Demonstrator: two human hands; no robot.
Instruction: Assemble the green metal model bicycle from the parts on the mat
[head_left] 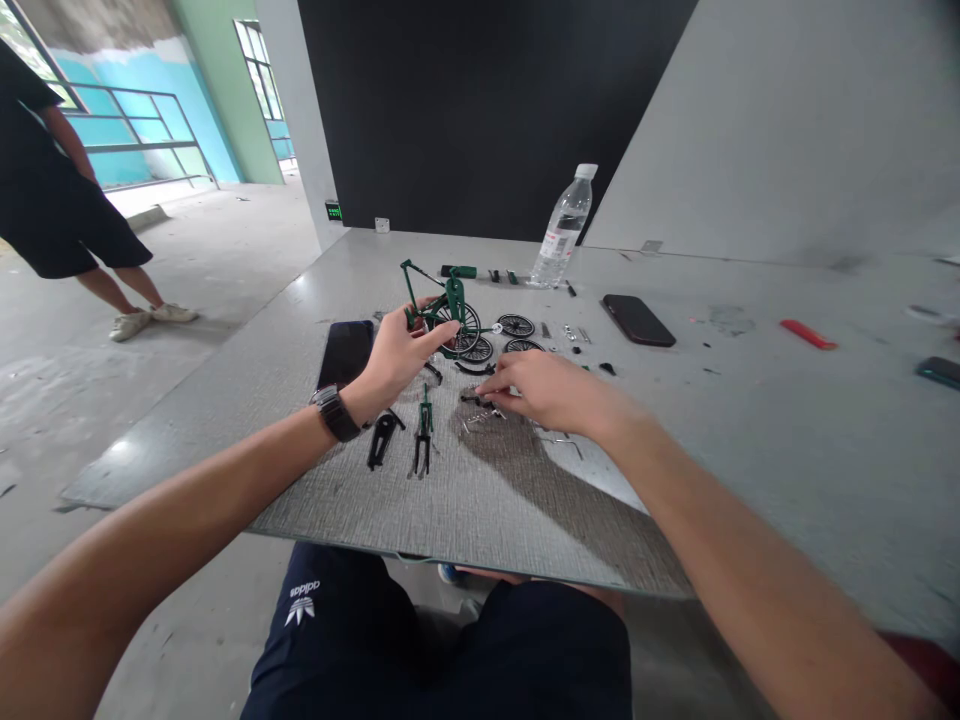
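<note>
My left hand (pixel 405 345) grips a green model bicycle frame (pixel 454 292) with a spoked wheel at one end, held tilted just above the table. The fingers of my right hand (pixel 555 388) are pinched together low over a group of small dark and clear parts (pixel 491 414); whatever is between the fingertips is too small to make out. Nearer to me lie a green and black fork (pixel 424 430) and a flat black part (pixel 383 438). Loose spoked wheels, one a black-rimmed wheel (pixel 516 325), lie beyond my right hand.
A dark phone (pixel 347 352) lies by my left wrist. Farther back stand a clear water bottle (pixel 562 230) and a green and black piece (pixel 459 272). To the right are a black phone (pixel 637 320) and a red object (pixel 808 334). Another person (pixel 64 180) stands at far left.
</note>
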